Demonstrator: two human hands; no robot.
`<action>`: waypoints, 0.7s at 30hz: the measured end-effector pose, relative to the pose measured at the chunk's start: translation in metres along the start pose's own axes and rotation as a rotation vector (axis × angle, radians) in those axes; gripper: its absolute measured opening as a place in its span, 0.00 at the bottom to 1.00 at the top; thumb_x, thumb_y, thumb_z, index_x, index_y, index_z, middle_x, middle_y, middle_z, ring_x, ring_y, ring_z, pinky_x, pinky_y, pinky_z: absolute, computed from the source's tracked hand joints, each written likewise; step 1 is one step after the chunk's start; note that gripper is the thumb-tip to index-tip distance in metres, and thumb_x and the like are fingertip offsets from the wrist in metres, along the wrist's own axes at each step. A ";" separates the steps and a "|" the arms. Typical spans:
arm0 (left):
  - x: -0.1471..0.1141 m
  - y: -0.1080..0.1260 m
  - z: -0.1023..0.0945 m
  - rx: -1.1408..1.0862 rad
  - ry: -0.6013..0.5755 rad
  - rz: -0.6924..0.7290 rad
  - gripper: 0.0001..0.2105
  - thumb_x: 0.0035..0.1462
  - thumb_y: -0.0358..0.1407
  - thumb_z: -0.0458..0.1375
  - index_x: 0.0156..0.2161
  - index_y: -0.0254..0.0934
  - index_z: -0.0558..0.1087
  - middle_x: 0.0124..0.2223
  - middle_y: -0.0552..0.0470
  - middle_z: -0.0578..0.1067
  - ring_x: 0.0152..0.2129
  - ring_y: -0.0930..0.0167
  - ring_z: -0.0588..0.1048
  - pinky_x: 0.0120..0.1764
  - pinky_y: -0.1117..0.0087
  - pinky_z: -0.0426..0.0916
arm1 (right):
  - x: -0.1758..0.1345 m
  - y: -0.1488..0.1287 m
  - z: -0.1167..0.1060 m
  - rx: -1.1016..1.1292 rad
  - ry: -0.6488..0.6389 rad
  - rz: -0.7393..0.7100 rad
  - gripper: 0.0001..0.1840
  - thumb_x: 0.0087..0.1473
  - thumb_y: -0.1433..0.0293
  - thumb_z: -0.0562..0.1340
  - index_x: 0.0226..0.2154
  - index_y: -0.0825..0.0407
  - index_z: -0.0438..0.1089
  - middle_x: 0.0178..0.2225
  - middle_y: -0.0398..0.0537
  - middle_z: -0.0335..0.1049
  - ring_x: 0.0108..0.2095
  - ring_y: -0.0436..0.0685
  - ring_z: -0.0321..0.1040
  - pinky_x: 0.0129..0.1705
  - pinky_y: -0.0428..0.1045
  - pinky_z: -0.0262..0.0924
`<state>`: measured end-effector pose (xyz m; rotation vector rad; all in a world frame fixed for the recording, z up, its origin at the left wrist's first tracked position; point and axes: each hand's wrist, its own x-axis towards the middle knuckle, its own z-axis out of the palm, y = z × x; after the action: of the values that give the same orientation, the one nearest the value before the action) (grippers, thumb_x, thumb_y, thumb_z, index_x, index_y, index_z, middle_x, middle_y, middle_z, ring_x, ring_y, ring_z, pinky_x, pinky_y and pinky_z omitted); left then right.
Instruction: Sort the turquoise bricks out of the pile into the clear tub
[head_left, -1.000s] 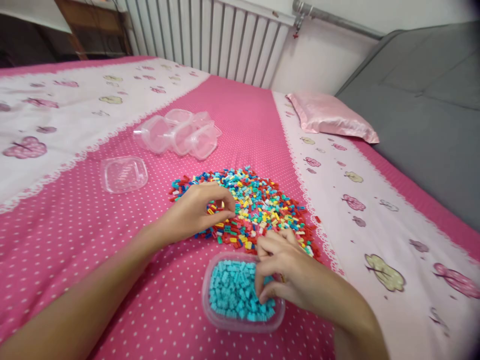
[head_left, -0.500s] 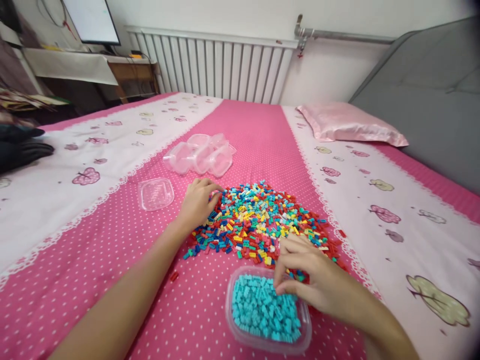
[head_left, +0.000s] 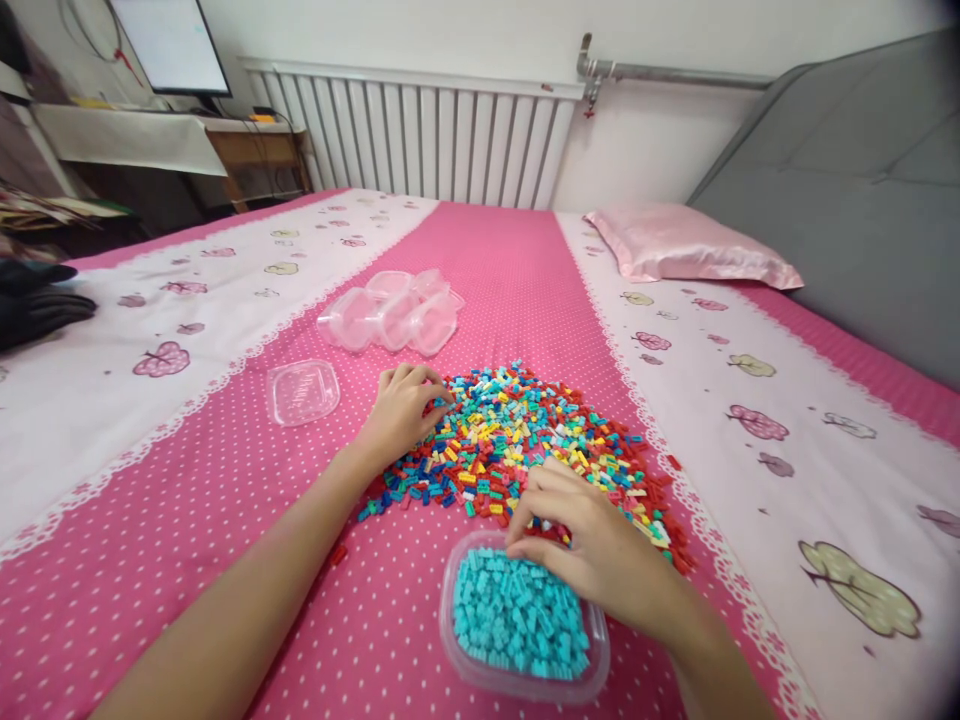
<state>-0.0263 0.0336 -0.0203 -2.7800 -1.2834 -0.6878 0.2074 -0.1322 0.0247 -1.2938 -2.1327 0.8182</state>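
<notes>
"What does the tub (head_left: 525, 689) hold?"
"Turquoise bricks (head_left: 517, 615); a mixed pile (head_left: 499, 435) lies just beyond it."
"And nearby?"
"Right hand (head_left: 592, 535) above its far rim, left hand (head_left: 405, 412) beyond it; fingers (head_left: 555, 507) curl, but I can't tell if they pinch anything."

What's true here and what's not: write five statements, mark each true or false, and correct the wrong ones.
1. The tub holds turquoise bricks. True.
2. The tub is covered. False: it is open.
3. The left hand is at the left edge of the pile. True.
4. The pile is all yellow. False: it mixes red, blue, yellow and other colours.
5. The right hand is by the tub. True.
</notes>
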 end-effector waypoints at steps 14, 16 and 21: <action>0.000 0.016 -0.017 -0.028 0.094 -0.009 0.06 0.64 0.35 0.60 0.38 0.39 0.79 0.43 0.47 0.78 0.43 0.61 0.70 0.49 0.56 0.57 | 0.001 0.009 0.001 0.007 0.248 -0.044 0.04 0.62 0.71 0.65 0.33 0.48 0.72 0.31 0.43 0.69 0.37 0.56 0.65 0.41 0.52 0.58; -0.002 0.027 -0.022 -0.065 0.151 0.053 0.05 0.64 0.35 0.60 0.38 0.39 0.79 0.43 0.48 0.78 0.42 0.61 0.69 0.48 0.58 0.57 | 0.002 0.012 -0.002 0.012 0.386 -0.012 0.02 0.63 0.70 0.63 0.39 0.47 0.72 0.33 0.43 0.69 0.36 0.56 0.66 0.42 0.52 0.60; -0.011 0.068 -0.033 -0.314 0.136 0.319 0.05 0.65 0.34 0.59 0.39 0.40 0.78 0.42 0.50 0.77 0.42 0.65 0.70 0.47 0.62 0.60 | 0.004 0.018 -0.010 0.052 0.392 -0.039 0.05 0.61 0.72 0.65 0.40 0.47 0.73 0.39 0.43 0.76 0.41 0.56 0.72 0.47 0.53 0.63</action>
<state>0.0043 -0.0257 0.0173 -3.0079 -0.7375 -1.1096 0.2231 -0.1202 0.0194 -1.2625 -1.8081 0.5456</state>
